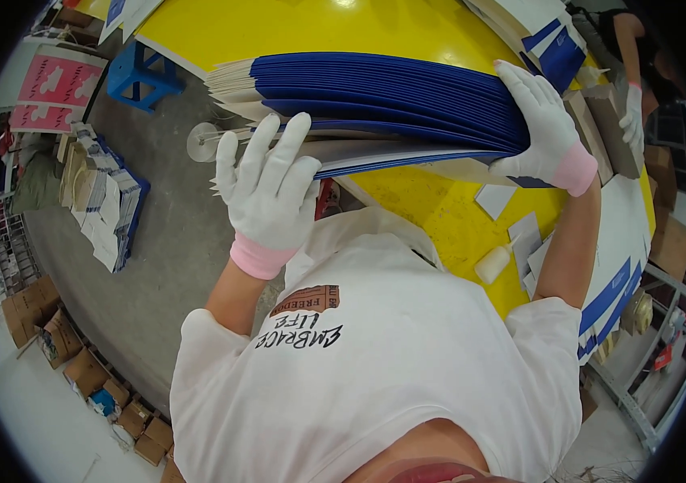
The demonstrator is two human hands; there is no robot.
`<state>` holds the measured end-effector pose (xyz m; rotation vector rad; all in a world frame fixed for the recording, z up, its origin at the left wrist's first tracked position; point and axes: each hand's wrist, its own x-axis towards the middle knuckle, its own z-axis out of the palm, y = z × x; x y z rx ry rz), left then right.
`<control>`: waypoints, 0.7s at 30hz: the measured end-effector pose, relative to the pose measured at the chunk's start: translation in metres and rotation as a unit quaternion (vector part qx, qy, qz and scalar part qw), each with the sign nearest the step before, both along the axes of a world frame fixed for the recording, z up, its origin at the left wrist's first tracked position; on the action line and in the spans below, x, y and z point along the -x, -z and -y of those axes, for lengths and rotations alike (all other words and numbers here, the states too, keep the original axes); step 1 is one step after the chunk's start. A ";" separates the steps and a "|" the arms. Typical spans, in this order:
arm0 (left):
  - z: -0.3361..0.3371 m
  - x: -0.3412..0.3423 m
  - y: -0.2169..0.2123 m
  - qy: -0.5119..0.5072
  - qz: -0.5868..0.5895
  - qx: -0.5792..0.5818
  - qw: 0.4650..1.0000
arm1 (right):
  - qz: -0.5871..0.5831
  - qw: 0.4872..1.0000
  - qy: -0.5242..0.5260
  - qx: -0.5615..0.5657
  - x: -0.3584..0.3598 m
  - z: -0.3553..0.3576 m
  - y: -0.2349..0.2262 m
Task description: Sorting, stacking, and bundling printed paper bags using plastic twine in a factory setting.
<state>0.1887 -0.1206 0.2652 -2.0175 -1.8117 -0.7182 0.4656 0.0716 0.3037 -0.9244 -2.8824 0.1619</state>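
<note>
A thick, bowed stack of flat blue paper bags (391,88) with cream edges fanned out at its left end is held over the table. My right hand (548,133), in a white glove with a pink cuff, grips the stack's right end, the thumb below and the fingers over the top. The lowest pieces sag apart from the rest. My left hand (270,181), gloved the same way, is at the stack's lower left edge with its fingers stretched and spread. Whether its fingertips press on the sheets I cannot tell.
The yellow table (415,197) holds a white squeeze bottle (493,263), paper scraps and more blue-and-white sheets (613,282). Another person's gloved hand (631,121) is at the far right. On the floor to the left stand a blue stool (142,76), a paper pile (105,197) and cardboard boxes (33,306).
</note>
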 end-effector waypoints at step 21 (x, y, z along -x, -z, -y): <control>-0.006 0.003 -0.007 0.020 0.033 0.053 0.998 | -0.016 1.000 -0.005 0.008 0.000 0.002 -0.002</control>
